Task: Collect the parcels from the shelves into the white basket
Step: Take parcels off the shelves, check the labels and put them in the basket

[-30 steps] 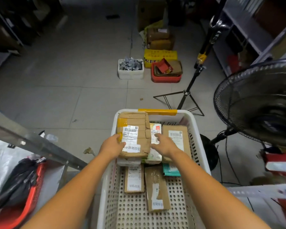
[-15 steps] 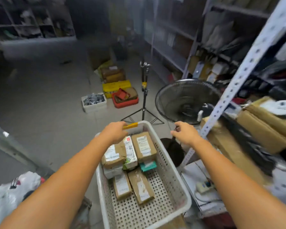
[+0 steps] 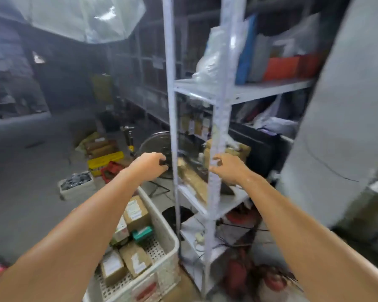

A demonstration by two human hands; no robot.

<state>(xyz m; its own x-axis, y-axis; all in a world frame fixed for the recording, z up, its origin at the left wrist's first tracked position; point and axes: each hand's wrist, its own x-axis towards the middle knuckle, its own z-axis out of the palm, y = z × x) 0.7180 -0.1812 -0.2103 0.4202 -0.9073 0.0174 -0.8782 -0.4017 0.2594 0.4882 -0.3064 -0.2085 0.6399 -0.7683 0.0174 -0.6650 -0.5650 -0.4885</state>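
The white basket [image 3: 164, 227] stands at the bottom centre with several brown cardboard parcels [image 3: 135, 212] and a small teal box [image 3: 142, 233] inside. A white metal shelf unit [image 3: 214, 118] rises right of it. On its lower shelf lie brown parcels [image 3: 192, 177]. My left hand [image 3: 150, 165] is stretched out left of the front upright, fingers loosely curled, holding nothing. My right hand [image 3: 229, 168] reaches past the second upright toward the brown parcels, fingers spread, empty.
A standing fan [image 3: 155, 144] and a tripod stand sit behind the shelf upright. Yellow and red crates [image 3: 106, 160] and a white box of grey pieces [image 3: 78, 184] lie on the floor at left. Bags and folders [image 3: 249, 53] fill the upper shelf.
My hands have left the parcel in the basket and risen toward the shelf unit. My view swung up and to the right, so the basket now sits low in the frame.
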